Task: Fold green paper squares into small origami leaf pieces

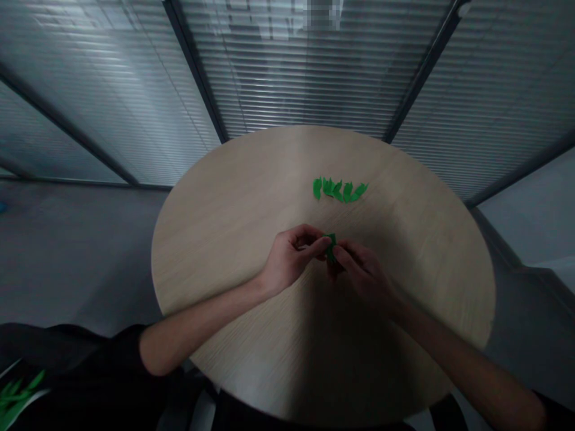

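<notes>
Both hands meet over the middle of a round wooden table (215, 227). Between them is a small green leaf-like piece (331, 245), mostly covered by fingers. My left hand (291, 251) pinches it from the left with thumb and fingertips. From the right, my right hand (359, 266) presses thumb and fingers on its lower part. Just beyond the hands, several green leaf-like pieces (338, 191) lie side by side in a short row on the tabletop. Their exact material cannot be made out.
Glass partitions with blinds (305, 78) stand right behind the table's far edge, split by dark frames (197, 72). Grey floor (112, 251) shows at the left. Bright green leafy shapes (20, 395) with a pale border appear at the lower left, beside dark clothing.
</notes>
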`<state>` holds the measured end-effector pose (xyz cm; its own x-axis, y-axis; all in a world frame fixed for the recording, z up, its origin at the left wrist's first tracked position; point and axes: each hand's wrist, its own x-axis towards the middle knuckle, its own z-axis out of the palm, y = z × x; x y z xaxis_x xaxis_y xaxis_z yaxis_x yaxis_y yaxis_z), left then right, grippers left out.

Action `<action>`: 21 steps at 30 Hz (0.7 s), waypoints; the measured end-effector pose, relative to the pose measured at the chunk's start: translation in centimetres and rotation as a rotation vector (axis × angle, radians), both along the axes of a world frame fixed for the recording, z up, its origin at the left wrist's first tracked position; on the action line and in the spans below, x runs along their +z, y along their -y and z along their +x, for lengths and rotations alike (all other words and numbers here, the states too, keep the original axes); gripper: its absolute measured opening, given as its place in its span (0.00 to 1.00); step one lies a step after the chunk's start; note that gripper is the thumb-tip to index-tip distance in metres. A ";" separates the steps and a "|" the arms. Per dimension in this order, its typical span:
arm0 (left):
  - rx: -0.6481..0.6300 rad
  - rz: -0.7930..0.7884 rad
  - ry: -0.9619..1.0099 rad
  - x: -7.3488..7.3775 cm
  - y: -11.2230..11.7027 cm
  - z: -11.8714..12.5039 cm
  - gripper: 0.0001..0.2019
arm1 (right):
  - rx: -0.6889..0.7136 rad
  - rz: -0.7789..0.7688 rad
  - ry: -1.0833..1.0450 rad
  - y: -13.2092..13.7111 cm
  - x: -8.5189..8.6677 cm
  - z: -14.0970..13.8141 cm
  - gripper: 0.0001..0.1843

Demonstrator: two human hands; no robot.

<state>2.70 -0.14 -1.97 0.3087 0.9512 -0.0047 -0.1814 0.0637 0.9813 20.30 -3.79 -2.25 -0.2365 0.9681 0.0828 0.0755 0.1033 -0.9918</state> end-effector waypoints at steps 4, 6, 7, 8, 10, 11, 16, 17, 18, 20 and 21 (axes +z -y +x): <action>0.014 0.038 -0.013 -0.1 0.0 -0.1 0.13 | 0.067 -0.014 -0.031 -0.1 -0.1 -0.1 0.23; 0.021 0.053 -0.010 -0.1 0.0 -0.1 0.13 | 0.079 0.002 -0.014 -0.1 -0.1 -0.1 0.21; 0.021 0.058 -0.004 0.0 0.1 -0.2 0.13 | 0.079 0.008 -0.005 -0.1 -0.1 -0.1 0.21; 0.019 0.062 0.004 0.0 0.1 -0.1 0.12 | 0.075 0.013 0.004 -0.1 0.0 -0.1 0.20; 0.013 0.074 0.015 0.1 0.2 -0.1 0.12 | 0.065 0.026 0.020 0.0 0.1 -0.1 0.19; 0.014 0.083 0.014 0.1 0.3 -0.1 0.12 | 0.061 0.035 0.027 0.1 0.1 -0.2 0.19; 0.050 0.189 -0.048 0.2 0.7 -0.2 0.10 | 0.051 0.093 0.045 0.2 0.2 -0.2 0.17; 0.057 0.223 -0.066 0.2 0.7 -0.3 0.09 | 0.052 0.101 0.051 0.2 0.1 -0.2 0.17; 0.064 0.258 -0.088 0.2 0.8 -0.4 0.08 | 0.053 0.111 0.052 0.2 0.0 -0.2 0.17; 0.080 0.318 -0.136 0.2 0.9 -0.4 0.06 | 0.057 0.125 0.052 0.1 -0.3 -0.1 0.17; 0.087 0.338 -0.154 0.2 0.9 -0.5 0.06 | 0.060 0.130 0.056 0.1 -0.4 -0.1 0.16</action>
<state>2.23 -1.01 -1.78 0.2466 0.9298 0.2732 -0.0202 -0.2769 0.9607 20.18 -3.85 -2.62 -0.3012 0.9340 0.1920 0.1205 0.2370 -0.9640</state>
